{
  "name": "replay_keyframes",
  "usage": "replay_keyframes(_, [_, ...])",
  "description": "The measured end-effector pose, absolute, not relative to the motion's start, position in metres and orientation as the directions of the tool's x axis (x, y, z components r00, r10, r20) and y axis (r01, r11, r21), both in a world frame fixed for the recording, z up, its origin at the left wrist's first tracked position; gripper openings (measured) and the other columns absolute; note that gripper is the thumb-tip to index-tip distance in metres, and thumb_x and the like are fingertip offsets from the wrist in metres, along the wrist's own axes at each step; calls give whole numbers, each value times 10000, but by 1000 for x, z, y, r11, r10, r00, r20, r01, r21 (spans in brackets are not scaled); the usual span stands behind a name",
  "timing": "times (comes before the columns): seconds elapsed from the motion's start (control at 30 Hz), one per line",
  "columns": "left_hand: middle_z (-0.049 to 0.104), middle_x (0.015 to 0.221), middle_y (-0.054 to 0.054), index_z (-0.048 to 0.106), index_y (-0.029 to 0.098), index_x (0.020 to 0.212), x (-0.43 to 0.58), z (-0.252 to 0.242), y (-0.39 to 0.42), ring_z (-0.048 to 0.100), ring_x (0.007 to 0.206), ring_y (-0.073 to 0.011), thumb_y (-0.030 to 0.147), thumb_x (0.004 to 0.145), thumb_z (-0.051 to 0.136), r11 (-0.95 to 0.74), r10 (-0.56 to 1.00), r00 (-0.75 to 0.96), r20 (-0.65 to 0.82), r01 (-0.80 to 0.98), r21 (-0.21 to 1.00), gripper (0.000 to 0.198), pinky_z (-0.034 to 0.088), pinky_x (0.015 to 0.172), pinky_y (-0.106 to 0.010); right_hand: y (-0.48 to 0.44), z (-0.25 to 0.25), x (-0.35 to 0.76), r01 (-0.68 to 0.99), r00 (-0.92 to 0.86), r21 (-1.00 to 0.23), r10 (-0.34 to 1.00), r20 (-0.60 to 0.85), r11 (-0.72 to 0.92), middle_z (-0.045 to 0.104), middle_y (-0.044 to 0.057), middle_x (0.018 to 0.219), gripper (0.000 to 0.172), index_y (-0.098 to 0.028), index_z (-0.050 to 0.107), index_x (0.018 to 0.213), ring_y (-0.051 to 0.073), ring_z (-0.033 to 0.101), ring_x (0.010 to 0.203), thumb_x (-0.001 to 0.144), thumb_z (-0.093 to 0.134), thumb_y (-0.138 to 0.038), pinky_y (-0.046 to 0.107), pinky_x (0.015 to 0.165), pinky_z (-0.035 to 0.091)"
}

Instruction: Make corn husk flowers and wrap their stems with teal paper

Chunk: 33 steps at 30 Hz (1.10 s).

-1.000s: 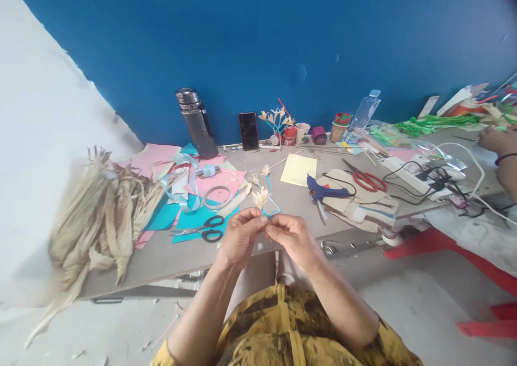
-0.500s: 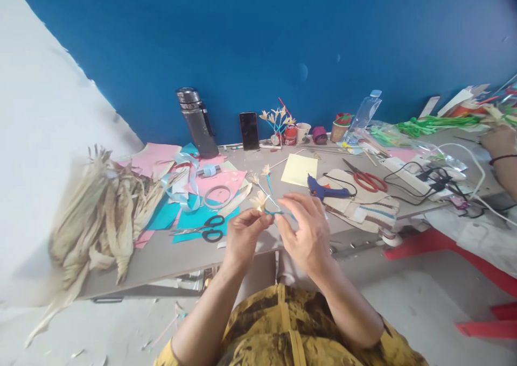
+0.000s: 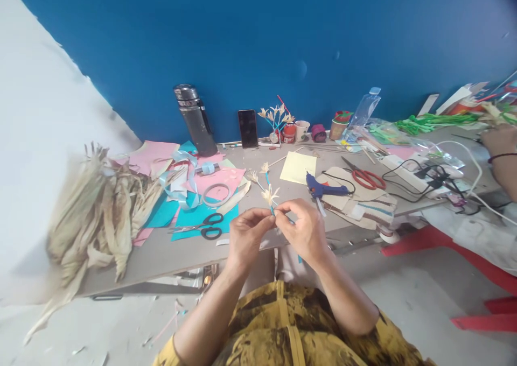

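Between my two hands stands a pale husk flower (image 3: 270, 195) on a thin blue stem, its petals pointing up and away from me. My left hand (image 3: 251, 231) pinches the stem just under the bloom. The fingertips of my right hand (image 3: 302, 227) are closed on the same stem, touching those of the left. Just beyond lie two more husk flowers, one (image 3: 265, 168) with a blue stem and a paler one (image 3: 253, 177). Black-handled scissors (image 3: 210, 226) rest on blue paper left of my hands, and a blue glue gun (image 3: 328, 186) lies to the right.
Dried corn husks (image 3: 92, 215) are heaped at the left. A flask (image 3: 196, 121), a phone (image 3: 247, 128) and a small pot of husk flowers (image 3: 275, 134) stand along the wall. Right are red-handled scissors (image 3: 368, 178), a power strip (image 3: 407, 173) with cables, and another person's arm (image 3: 501, 153).
The flower has turned from lying sideways to upright. My right hand has moved in from spread fingers to a pinch on the stem beside my left.
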<state>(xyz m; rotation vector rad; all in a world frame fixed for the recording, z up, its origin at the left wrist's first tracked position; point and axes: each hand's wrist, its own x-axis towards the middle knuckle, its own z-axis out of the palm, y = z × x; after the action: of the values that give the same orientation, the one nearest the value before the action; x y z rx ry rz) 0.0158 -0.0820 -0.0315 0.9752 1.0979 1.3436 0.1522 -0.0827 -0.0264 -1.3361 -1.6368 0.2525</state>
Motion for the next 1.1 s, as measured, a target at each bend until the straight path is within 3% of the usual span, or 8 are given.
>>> replay_keyframes(0.1, [705,670,-5,715,171,688,21,-35,-83,628,622,-138,255,638,823,-15,993,-116,-14,-243,970,145,523,661,-266,-82,-28,150,632,106,-706,867,486,318,734,43,786,119,-216,704,771,209,675,760,822,600,-242,302,726,482])
replay_keyframes(0.3, [722,744,-28,750,221,711,31,-38,-89,645,729,-179,194,742,726,-300,908,-263,326,135,944,48,500,743,-290,-80,-27,150,559,116,-789,917,381,257,734,55,833,156,-201,669,788,204,661,775,821,526,-255,297,728,488])
replay_keyframes(0.4, [724,774,-45,771,245,738,35,-38,-90,644,757,-198,201,770,719,-343,902,-240,359,107,933,75,502,761,-303,-79,-24,152,488,119,-840,935,333,237,715,48,777,168,-197,641,754,190,645,719,834,521,-283,277,666,484])
replay_keyframes(0.57, [668,739,-9,708,217,758,37,-41,-86,613,624,-151,187,737,726,-203,959,-222,173,-118,972,41,495,636,-272,-83,-28,145,280,117,-946,972,203,164,666,22,691,185,-193,637,799,152,592,557,857,526,-330,251,545,473])
replay_keyframes(0.77, [584,589,50,594,186,784,30,-36,-86,544,513,-95,203,703,728,71,995,-30,-97,-472,879,158,431,544,-212,-85,-37,138,197,97,-949,958,268,246,710,104,1032,186,-178,654,883,181,645,803,874,535,-321,278,689,537])
replay_keyframes(0.87, [638,622,-2,621,155,782,23,-33,-88,583,534,-112,322,734,765,170,985,104,-135,-527,833,226,472,576,-240,-86,-36,141,159,79,-958,964,253,239,689,79,920,194,-175,641,904,181,638,811,878,547,-343,262,665,537])
replay_keyframes(0.93, [650,654,-19,618,141,741,19,-33,-88,588,542,-109,371,721,808,241,968,196,-159,-533,811,299,481,582,-245,-86,-34,142,90,40,-977,979,199,194,650,35,805,208,-180,631,922,151,610,689,881,568,-374,232,568,508])
replay_keyframes(1.1, [599,651,11,600,138,707,15,-38,-87,554,540,-82,337,663,878,375,920,328,-214,-581,722,345,470,579,-229,-89,-29,144,-81,-77,-996,996,53,47,526,-54,604,260,-194,603,922,93,495,465,877,604,-451,194,439,429])
